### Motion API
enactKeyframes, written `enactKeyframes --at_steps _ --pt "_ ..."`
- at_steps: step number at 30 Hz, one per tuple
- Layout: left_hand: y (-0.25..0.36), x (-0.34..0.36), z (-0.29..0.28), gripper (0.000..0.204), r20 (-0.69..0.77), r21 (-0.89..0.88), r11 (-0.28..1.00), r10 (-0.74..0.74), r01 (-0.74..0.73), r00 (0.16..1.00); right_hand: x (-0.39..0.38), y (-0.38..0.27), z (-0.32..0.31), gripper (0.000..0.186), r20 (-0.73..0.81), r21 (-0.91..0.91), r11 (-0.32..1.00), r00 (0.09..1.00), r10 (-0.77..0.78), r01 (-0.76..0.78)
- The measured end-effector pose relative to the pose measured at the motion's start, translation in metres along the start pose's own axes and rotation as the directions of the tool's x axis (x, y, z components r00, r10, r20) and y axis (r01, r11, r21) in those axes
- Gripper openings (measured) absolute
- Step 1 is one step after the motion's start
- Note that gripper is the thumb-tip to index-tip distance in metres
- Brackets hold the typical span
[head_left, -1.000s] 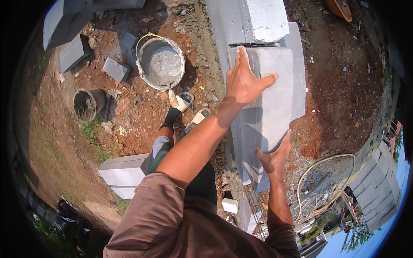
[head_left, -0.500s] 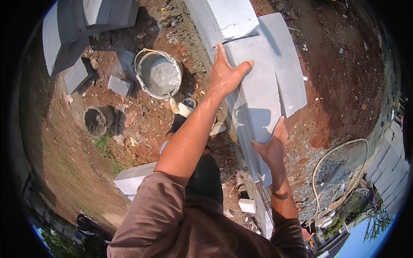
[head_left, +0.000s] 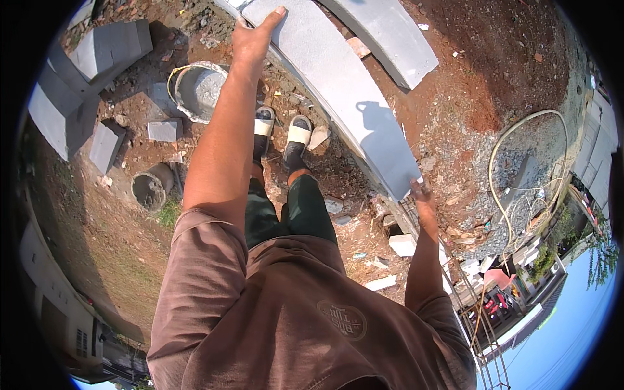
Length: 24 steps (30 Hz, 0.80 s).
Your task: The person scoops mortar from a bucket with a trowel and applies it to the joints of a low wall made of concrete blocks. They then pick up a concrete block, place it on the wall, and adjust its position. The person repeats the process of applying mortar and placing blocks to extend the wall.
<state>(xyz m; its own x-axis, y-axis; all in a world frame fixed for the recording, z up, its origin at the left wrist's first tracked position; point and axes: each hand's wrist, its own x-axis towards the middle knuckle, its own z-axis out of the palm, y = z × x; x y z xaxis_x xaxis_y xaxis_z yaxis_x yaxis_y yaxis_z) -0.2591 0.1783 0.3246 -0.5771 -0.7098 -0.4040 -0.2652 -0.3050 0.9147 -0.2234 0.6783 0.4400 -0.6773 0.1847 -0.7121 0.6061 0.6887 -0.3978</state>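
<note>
A long light grey concrete block lies on a low wall, running from the top middle down to the right. My left hand grips its far left edge, thumb over the top face and fingers down the side. At the block's near right end, my right hand holds the corner, its fingers partly hidden. Just beyond lies a second grey concrete block, apart from the first by a narrow gap.
A bucket of wet mortar stands left of my feet, near a small block piece and a mortar-crusted pot. More blocks are stacked far left. Steel rebar sticks out near right; a hose loops over gravel.
My hands have moved apart, to opposite ends of the block. A gap now shows between it and the outer block. The view has shifted, and both my sandalled feet now show.
</note>
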Motion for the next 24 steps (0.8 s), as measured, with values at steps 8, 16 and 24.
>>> enactKeyframes --at_steps 8,16,24 --pt "0.015 -0.012 0.005 0.047 0.040 -0.180 0.983 0.051 -0.043 0.998 0.009 0.017 0.017 0.040 0.083 0.209 0.972 0.988 -0.127 0.107" --pt "0.022 -0.013 0.007 0.052 0.027 -0.186 0.982 0.029 -0.023 0.999 0.008 0.020 0.017 0.035 0.067 0.180 0.974 0.986 -0.152 0.138" --pt "0.012 -0.010 0.007 0.050 -0.001 -0.127 0.992 0.027 -0.026 1.000 0.017 0.037 0.018 0.037 -0.037 0.115 0.988 0.994 -0.102 0.106"
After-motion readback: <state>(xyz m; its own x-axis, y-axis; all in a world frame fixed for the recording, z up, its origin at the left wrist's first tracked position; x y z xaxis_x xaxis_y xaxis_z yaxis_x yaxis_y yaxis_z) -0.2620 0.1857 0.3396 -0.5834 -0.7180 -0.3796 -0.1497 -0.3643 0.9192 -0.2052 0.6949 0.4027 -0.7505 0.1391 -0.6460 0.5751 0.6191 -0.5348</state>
